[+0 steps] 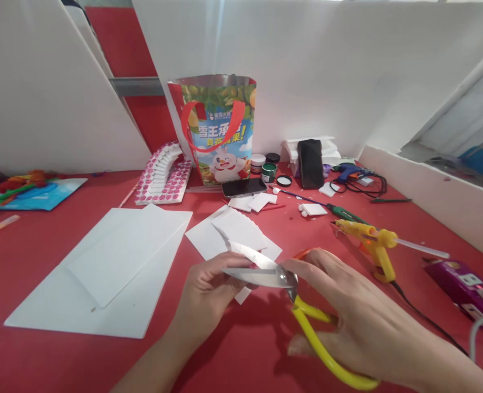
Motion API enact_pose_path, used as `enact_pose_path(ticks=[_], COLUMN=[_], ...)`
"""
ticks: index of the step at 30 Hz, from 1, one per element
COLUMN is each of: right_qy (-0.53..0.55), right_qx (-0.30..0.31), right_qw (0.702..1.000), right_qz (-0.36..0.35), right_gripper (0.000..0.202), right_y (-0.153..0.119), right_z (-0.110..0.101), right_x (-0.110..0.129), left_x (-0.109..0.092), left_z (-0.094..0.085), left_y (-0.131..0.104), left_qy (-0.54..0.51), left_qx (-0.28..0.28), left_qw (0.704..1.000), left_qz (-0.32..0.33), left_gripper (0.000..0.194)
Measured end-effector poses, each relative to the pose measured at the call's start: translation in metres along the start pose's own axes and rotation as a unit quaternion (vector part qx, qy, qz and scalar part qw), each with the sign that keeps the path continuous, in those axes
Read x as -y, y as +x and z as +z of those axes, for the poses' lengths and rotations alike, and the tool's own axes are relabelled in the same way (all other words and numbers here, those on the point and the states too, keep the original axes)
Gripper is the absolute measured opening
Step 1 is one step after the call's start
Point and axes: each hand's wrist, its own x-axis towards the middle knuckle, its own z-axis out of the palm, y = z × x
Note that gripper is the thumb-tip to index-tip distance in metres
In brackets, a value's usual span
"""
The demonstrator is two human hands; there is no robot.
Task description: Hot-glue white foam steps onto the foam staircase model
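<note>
My right hand (339,305) is wrapped around the handles of a pair of scissors (282,278), one handle yellow and the other orange-red. The scissor blades are spread and point left, towards my left hand (208,295). Thumb and fingers of that hand pinch a small white piece (243,295), mostly hidden behind the lower blade and the fingers. Just beyond the blades, several white sheets (241,229) lie overlapping on the red table (225,360). To the left are a large white board (81,322) and a smaller white sheet (122,262) on top of it.
A yellow glue gun (372,240) with its cord and a purple package (462,292) lie at the right. Behind stand a printed bag (225,131), paint jars (268,172) and an upright phone (310,164). A pink-patterned white model piece (163,177) sits back left.
</note>
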Motion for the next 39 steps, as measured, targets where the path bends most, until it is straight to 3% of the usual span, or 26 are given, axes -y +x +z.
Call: enact_pose_path(ticks=[6,17,39], right_qy=[-0.007,-0.022,0.023], right_qx=[-0.001,-0.03,-0.058], right_qw=[1.0,0.998,0.998], right_qz=[-0.011,-0.041,-0.031], right_gripper=[0.071,0.073,0.047], right_y=[0.005,0.01,0.003], right_z=[0.0,0.004,0.017], right_x=[0.0,-0.001,0.002], left_x=[-0.006,-0.012,-0.015], left_z=[-0.003,-0.006,-0.004], left_y=[0.002,0.001,0.002], left_qy=[0.096,0.124,0.102], left_qx=[-0.011,0.004,0.014], left_qw=[0.994,0.992,0.995], left_qz=[0.056,0.034,-0.016], left_gripper=[0.021,0.019,0.018])
